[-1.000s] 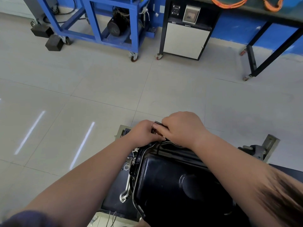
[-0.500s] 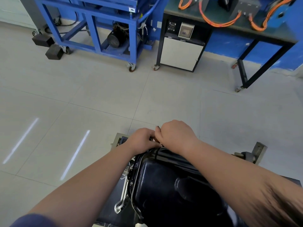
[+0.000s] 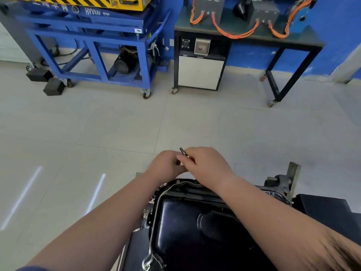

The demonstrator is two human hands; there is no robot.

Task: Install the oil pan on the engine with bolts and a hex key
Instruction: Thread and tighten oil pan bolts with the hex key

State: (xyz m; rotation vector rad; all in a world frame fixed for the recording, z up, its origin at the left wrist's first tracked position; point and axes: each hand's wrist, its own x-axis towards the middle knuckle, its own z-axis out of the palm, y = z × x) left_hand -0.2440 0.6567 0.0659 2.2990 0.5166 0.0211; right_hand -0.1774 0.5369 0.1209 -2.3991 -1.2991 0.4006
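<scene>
With right hand point(image 3: 207, 167) pinching hex key point(image 3: 183, 151) above oil pan point(image 3: 181, 222) far rim, left hand point(image 3: 166, 168) grip unclear, seemingly tightening bolt, next needing key reseating

Just one camera here, worn on the head. It faces forward and tilts down, sitting right above the oil pan point(image 3: 195, 231), which fills the bottom middle up close. Both forearms run in from the bottom edge, so the left hand point(image 3: 166, 167) and right hand point(image 3: 207, 165) land just below centre at arm's reach. Wide lens: the upper half is tiled floor point(image 3: 117, 124), with the blue cart point(image 3: 88, 35) and workbench point(image 3: 312, 41) well back along the top edge.
</scene>
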